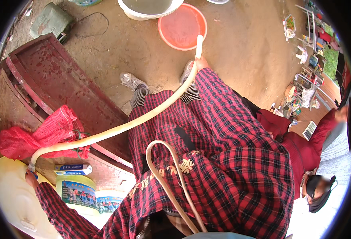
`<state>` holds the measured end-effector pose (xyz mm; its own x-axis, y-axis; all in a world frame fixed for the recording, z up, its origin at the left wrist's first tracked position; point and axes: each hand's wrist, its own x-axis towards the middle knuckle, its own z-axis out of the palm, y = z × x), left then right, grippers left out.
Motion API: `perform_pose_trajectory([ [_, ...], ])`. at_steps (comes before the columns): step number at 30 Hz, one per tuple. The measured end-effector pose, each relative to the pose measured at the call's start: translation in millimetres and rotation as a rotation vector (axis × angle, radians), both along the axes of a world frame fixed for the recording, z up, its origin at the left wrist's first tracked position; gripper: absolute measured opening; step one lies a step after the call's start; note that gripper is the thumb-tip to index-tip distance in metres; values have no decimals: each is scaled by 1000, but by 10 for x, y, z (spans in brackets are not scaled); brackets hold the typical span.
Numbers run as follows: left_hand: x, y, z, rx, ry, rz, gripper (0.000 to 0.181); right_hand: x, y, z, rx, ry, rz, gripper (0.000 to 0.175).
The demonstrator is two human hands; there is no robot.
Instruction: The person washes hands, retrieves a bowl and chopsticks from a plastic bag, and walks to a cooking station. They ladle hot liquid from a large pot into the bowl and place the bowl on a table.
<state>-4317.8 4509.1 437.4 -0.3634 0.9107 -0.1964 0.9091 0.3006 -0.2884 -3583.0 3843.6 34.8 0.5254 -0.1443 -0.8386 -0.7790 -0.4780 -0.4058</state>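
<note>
My right hand (201,63) grips a cream-coloured hose (151,113) near its free end. That end points over the rim of a red plastic basin (180,27) on the ground; a faint streak below the mouth may be water. The hose curves across in front of my lap to the left, passing over a red mesh sack (50,133). Its other end meets a fitting at a large yellowish plastic container (17,191). There my left hand (31,178) is closed around a small blue tap handle (36,174), partly hidden by my fingers.
A white tub (151,13) of cloudy liquid stands beside the basin. Dark red wooden furniture (62,80) lies left, near a green jerrycan (51,21). Labelled plastic buckets (77,191) and a blue-and-white box (73,169) are near my left arm. Another person (301,149) is at right.
</note>
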Motion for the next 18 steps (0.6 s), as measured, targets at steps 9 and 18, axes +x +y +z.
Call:
perform_pose_trajectory([
  [9,-187,-77,-104,20,-16,-16,37,-160,-46,-149,-20,26,-2,15],
  [18,111,-361,20,8,-90,69,40,-179,-129,-150,12,36,-35,7],
])
